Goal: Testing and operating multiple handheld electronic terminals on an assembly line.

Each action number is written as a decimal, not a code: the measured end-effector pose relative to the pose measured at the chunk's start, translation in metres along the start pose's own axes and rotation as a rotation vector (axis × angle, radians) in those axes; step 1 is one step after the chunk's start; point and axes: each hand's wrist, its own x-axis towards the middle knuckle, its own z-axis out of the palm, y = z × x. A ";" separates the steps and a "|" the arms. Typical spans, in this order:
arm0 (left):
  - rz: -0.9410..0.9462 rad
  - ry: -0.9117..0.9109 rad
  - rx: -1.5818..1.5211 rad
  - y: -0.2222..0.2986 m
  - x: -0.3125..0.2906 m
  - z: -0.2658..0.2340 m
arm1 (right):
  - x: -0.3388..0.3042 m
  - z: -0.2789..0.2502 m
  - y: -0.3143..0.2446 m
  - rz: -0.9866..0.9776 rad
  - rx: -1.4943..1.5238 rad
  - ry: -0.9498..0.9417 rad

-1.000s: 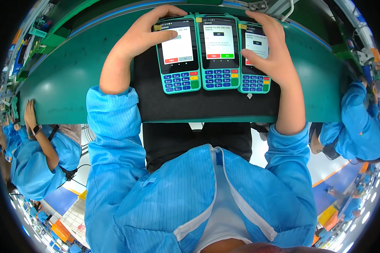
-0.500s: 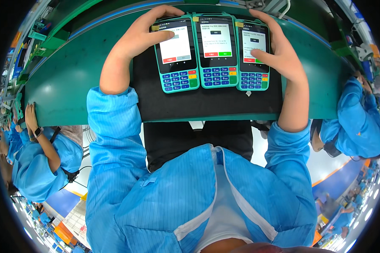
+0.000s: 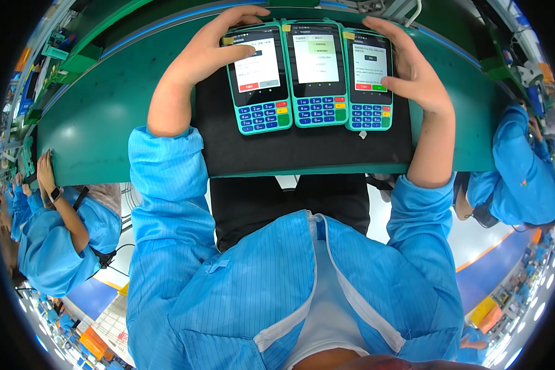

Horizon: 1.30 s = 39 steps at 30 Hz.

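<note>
Three card terminals stand in a close row on a black mat (image 3: 302, 154) over a green worktop (image 3: 108, 120), long axes pointing away from a worker in blue, keypads nearest the body. The worker's left hand (image 3: 197, 55) spans the far end of the left terminal (image 3: 265, 115), thumb over its screen, fingers apart around the upper corner. The right hand (image 3: 416, 80) frames the outer side of the right terminal (image 3: 370, 114), fingers spread, thumb over the screen's lower right corner; whether either thumb presses cannot be told. The middle terminal (image 3: 317, 74) lies between the hands, neither clearly nearer.
</note>
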 end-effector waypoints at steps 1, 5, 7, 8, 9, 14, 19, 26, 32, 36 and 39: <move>-0.004 -0.005 0.014 0.001 0.000 -0.001 | 0.001 -0.001 0.002 -0.004 -0.017 0.041; -0.022 -0.005 0.021 0.004 -0.001 -0.001 | 0.006 0.002 0.013 0.018 0.010 0.178; -0.037 -0.003 0.010 0.006 -0.001 -0.001 | 0.010 0.004 0.015 0.007 0.048 0.231; -0.053 -0.001 -0.001 0.007 -0.002 -0.001 | 0.013 0.005 0.016 -0.003 0.087 0.283; -0.053 0.002 0.000 0.007 -0.002 -0.002 | 0.015 0.006 0.017 -0.005 0.087 0.281; -0.026 0.000 0.066 0.007 -0.004 -0.002 | 0.019 0.007 0.031 0.010 0.231 0.346; -0.024 0.002 0.029 0.005 -0.006 -0.002 | 0.021 0.010 0.034 0.032 0.269 0.386; -0.019 0.008 0.040 0.006 -0.007 0.000 | 0.024 0.009 0.036 0.099 0.353 0.398; 0.014 -0.027 0.004 -0.002 -0.006 -0.004 | 0.025 0.009 0.036 0.104 0.399 0.380; 0.006 -0.019 0.034 0.001 -0.007 -0.004 | 0.025 0.010 0.037 0.108 0.396 0.379; -0.001 -0.018 0.034 0.002 -0.008 -0.003 | 0.025 0.008 0.039 0.092 0.317 0.356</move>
